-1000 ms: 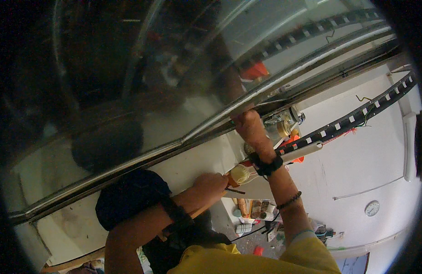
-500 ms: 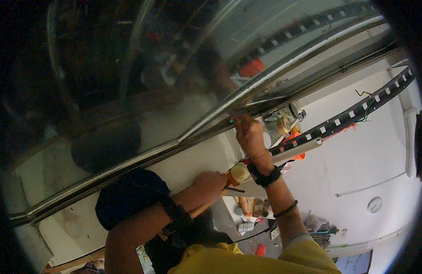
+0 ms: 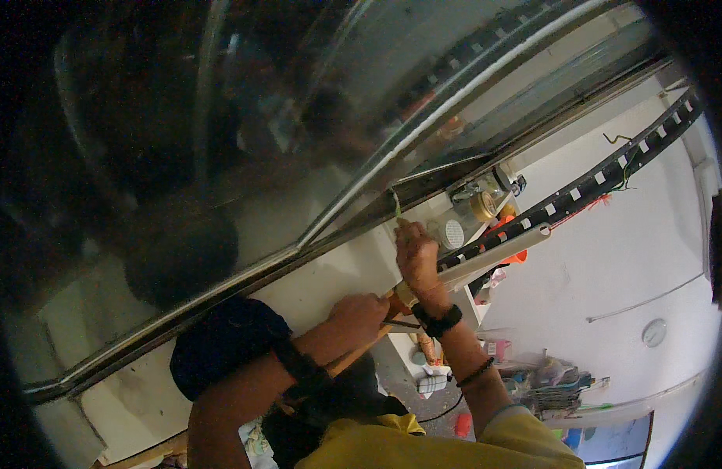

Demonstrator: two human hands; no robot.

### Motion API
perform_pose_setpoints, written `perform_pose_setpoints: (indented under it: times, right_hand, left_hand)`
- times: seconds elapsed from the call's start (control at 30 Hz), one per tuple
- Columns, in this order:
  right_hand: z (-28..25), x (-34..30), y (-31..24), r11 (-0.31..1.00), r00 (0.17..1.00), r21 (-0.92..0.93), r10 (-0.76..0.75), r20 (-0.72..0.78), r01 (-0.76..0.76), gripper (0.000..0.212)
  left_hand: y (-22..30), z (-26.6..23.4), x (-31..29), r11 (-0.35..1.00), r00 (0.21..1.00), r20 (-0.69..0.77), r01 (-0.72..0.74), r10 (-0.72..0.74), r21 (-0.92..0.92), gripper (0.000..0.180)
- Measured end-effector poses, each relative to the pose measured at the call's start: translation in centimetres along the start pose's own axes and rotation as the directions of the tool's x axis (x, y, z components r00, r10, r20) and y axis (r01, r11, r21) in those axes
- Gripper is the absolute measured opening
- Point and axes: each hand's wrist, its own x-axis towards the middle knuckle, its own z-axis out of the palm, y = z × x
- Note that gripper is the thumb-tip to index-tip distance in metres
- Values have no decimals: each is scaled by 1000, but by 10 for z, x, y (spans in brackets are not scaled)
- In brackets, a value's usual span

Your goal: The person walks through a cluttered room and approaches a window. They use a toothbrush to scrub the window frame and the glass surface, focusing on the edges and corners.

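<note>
My right hand point(image 3: 417, 254) is closed beside the sliding glass pane's frame. Its fingers pinch a thin, pale green strip point(image 3: 398, 205), whose far end reaches the dark frame edge point(image 3: 337, 234). I cannot tell whether that strip is a stem or a wire. Lower down, my left hand point(image 3: 359, 316) is closed near the end of a wooden bar point(image 3: 353, 358). A short dark rod point(image 3: 401, 323) sticks out beside its fingers; what the palm grips is hidden. Between my hands, a pale rounded object point(image 3: 405, 295) is partly covered by my right wrist.
Glass point(image 3: 220, 156) with reflections fills the upper left. A dark blue rounded cloth thing point(image 3: 228, 344) lies on the cream ledge point(image 3: 134, 406) by my left forearm. Jars point(image 3: 480, 205) stand right of my right hand, near a black slotted strip point(image 3: 595, 187) and a pale tube point(image 3: 494, 254).
My right hand has drawn back from the frame toward me, and the green strip now shows stretched out beyond its fingers. My left hand keeps its place. The whole view has shifted slightly.
</note>
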Motion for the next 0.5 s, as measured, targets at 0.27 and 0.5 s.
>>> perform_pose_setpoints:
  times: [0.27,0.5]
  right_hand:
    - [-33,-4,-51,919,969,343,129,210,-197,25]
    - [-11,-10,-1,994,996,59,88,6,-88,23]
  left_hand:
    - [3,-1,-6,992,982,181,-78,59,96,14]
    - [-1,15,-9,982,990,74,-128,119,141,15]
